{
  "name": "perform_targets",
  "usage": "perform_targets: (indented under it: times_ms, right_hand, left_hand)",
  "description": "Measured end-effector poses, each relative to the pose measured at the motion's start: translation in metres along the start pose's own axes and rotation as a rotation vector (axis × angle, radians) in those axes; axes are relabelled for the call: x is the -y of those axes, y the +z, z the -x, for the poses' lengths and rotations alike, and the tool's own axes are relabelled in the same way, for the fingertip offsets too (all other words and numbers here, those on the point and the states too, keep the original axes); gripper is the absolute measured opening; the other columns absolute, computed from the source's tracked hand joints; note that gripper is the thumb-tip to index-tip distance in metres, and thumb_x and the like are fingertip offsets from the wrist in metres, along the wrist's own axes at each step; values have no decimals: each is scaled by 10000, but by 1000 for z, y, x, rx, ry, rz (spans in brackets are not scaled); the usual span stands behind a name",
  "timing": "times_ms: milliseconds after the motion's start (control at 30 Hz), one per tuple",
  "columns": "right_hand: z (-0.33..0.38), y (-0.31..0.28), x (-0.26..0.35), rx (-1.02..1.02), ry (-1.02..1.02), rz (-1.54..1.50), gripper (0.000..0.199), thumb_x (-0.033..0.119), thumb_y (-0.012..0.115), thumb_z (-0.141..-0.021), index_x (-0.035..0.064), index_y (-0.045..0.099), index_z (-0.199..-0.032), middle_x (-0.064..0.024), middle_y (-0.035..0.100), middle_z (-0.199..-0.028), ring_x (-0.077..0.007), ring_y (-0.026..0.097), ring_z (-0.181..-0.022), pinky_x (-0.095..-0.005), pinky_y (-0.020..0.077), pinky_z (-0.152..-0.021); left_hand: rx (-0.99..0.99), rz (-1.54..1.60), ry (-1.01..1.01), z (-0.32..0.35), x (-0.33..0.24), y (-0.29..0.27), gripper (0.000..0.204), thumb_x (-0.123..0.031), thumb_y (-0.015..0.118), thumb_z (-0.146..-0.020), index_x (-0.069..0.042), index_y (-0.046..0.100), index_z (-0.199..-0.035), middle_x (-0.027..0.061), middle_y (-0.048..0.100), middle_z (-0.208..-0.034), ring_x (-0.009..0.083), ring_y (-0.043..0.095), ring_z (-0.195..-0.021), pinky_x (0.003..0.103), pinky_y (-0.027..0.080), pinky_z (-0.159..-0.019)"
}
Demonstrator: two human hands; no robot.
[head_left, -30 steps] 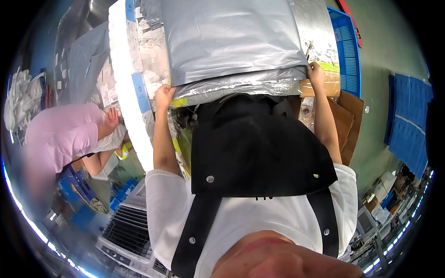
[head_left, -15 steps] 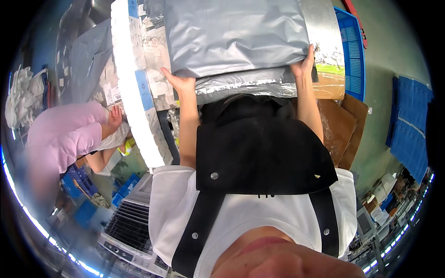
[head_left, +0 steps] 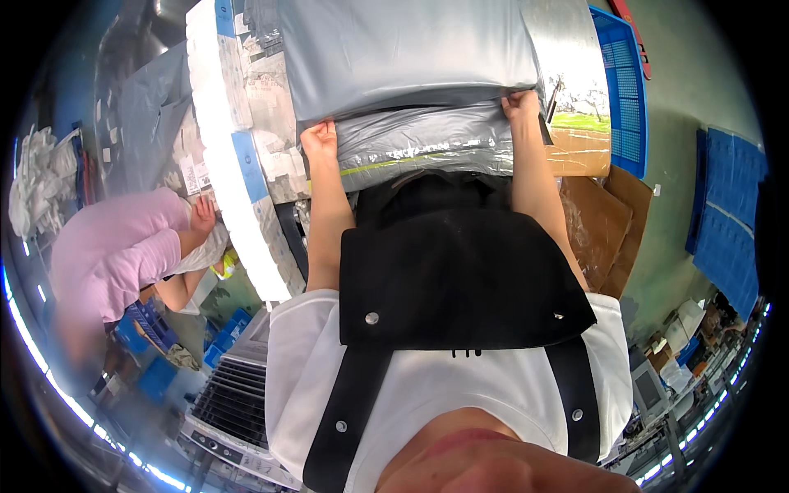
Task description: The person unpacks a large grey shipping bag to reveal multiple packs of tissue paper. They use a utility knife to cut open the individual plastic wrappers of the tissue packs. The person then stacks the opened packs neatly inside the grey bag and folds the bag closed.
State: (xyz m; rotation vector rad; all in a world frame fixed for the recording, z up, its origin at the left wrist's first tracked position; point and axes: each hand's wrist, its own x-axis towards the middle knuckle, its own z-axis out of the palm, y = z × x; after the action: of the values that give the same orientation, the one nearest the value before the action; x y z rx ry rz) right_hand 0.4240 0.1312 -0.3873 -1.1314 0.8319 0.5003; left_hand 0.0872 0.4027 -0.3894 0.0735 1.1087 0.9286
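Head view: my left hand (head_left: 320,138) is at the near left corner of a grey plastic mailer (head_left: 407,57), thumb and fingers drawn narrow on its edge; my right hand (head_left: 520,105) pinches the near right corner the same way. The mailer lies between my hands and stretches away beyond them, flat on crinkled grey plastic wrapping (head_left: 423,140), just past my black apron (head_left: 464,279).

From the left, I see a co-worker (head_left: 123,246) in a pink cloth top, then a long white strip (head_left: 222,164) with a bumpy edge. The mailer is smooth and softly shiny, with shallow creases; the wrapping under it is wrinkled and glossy. To the right are stiff brown cardboard sheets (head_left: 600,222) and a blue plastic crate (head_left: 622,90) with perforated walls.

Counting across: one co-worker, one white strip, one top mailer over layers I cannot count, at least two cardboard sheets and one crate.
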Motion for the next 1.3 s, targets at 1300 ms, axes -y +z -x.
perform_targets:
  times_ms: [1300]
  right_hand:
    - [125,-177,-57,1036,-1088,1699,215,-9,545,-710,9,458,-906,-172,510,-837,-375,520,-835,-435,442,-718]
  left_hand:
    - [-38,-2256,951,48,-82,-57,154,-249,615,-738,-113,649,-802,93,620,-883,315,532,-938,443,391,-822]
